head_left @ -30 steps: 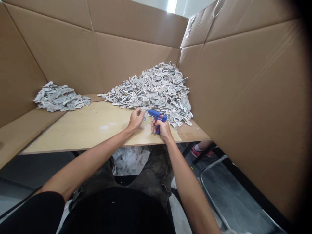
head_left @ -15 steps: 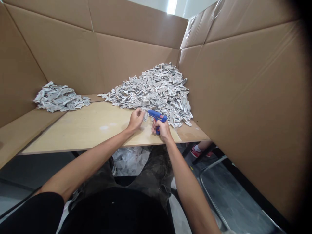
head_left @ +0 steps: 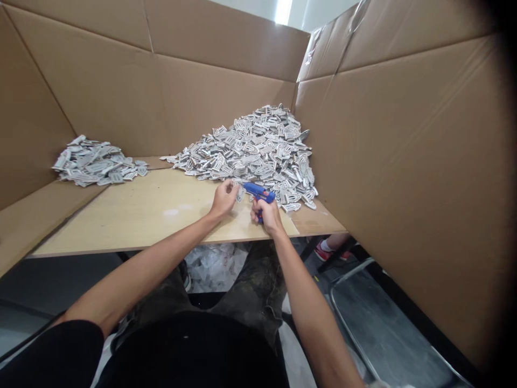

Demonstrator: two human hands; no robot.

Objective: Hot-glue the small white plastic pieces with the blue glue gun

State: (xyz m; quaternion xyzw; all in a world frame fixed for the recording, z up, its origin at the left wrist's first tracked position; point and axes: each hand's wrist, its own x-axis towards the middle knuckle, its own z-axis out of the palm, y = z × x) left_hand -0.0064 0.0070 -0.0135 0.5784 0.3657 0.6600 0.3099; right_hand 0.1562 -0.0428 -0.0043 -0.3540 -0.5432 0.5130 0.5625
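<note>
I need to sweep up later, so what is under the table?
Below the front edge of the table, crumpled translucent plastic shows, with a red shoe farther right. The board covers whatever lies deeper.

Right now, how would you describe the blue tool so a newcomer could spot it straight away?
Inside the tall cardboard walls, find the pale wooden board and the bigger pile of grey-white pieces at its back. Just in front of that pile, the right hand grips the gun-shaped tool. Its bright blue body sets it apart from the pale pieces.
</note>
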